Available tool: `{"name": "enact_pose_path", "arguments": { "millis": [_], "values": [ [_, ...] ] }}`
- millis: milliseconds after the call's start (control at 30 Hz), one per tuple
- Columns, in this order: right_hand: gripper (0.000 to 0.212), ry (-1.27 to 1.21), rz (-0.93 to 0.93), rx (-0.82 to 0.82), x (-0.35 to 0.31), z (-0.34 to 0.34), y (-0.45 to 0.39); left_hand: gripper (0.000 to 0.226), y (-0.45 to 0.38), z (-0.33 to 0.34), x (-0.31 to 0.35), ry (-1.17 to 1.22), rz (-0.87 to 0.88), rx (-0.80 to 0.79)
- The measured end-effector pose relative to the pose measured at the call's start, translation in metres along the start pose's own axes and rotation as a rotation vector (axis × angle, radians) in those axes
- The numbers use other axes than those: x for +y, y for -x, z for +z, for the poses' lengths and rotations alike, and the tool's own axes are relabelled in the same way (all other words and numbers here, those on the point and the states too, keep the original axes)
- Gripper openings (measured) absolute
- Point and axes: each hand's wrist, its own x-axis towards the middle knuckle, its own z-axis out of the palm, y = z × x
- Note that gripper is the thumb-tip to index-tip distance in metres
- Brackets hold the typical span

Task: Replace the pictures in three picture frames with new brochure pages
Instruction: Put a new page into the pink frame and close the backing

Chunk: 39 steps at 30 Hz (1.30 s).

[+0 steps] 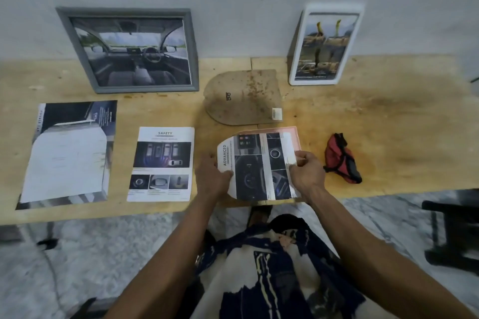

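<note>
I hold a cut brochure page (259,166) headed "ADVANCED", rounded at its left end, over a pink frame (293,134) near the table's front edge. My left hand (211,176) grips the page's left edge; my right hand (307,171) pinches its right edge. A brown arch-shaped backing board (243,97) lies flat behind it. A grey frame (129,50) with a car-interior picture leans on the wall at the left. A white frame (324,45) with a picture stands at the right. A "SAFETY" brochure page (162,163) and a large cut-out sheet (70,153) lie at the left.
A red and black pouch (340,159) lies right of my hands on the wooden table (388,116). A dark stool (456,230) stands on the floor at the right. A cable (49,254) runs along the floor at the left.
</note>
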Motion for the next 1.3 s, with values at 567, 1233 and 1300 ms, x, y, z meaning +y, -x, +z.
{"name": "enact_pose_path", "arguments": {
  "millis": [567, 1233, 1300],
  "values": [
    [0.051, 0.299, -0.244, -0.219, 0.030, -0.014, -0.045, 0.068, -0.006, 0.039, -0.004, -0.542, 0.083, 0.120],
    [0.065, 0.566, -0.338, -0.245, 0.032, -0.010, -0.011, 0.078, -0.003, 0.027, -0.019, -0.539, 0.167, -0.033],
    [0.066, 0.573, -0.338, -0.250, 0.031, -0.011, -0.011, 0.082, -0.003, 0.026, -0.022, -0.541, 0.188, -0.025]
  ]
}}
